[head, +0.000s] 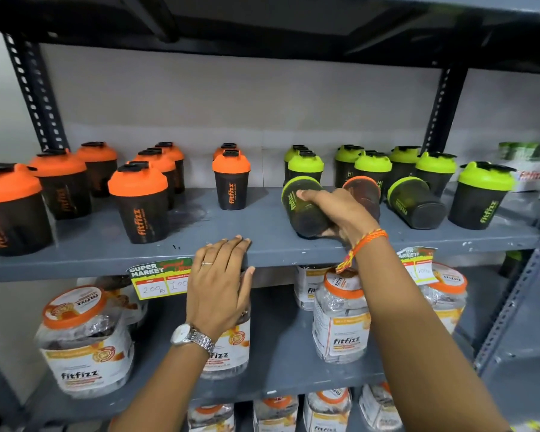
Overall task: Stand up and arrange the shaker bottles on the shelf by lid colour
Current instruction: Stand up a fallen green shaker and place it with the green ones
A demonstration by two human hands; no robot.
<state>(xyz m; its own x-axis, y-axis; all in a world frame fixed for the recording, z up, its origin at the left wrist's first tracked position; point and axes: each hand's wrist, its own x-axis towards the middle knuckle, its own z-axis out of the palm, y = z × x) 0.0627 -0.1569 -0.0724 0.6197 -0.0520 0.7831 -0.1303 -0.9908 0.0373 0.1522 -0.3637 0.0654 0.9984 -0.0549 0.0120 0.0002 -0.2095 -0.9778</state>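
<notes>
Several black shaker bottles with orange lids [138,201] stand on the left half of the grey shelf [200,244]; one more orange-lidded bottle [231,179] stands mid-shelf. Green-lidded bottles [373,166] stand at the right. A green-lidded bottle [300,210] lies on its side, and my right hand [337,210] grips it from the right. Behind that hand an orange-lidded bottle [362,188] lies on its side, and another green-lidded bottle [415,202] lies further right. My left hand [219,285] rests flat on the shelf's front edge, holding nothing.
Dark perforated uprights [35,88] and an upper shelf board frame the space. Price tags [159,279] hang on the shelf edge. Clear jars with orange lids [85,341] fill the shelf below. White boxes [530,173] sit at the far right.
</notes>
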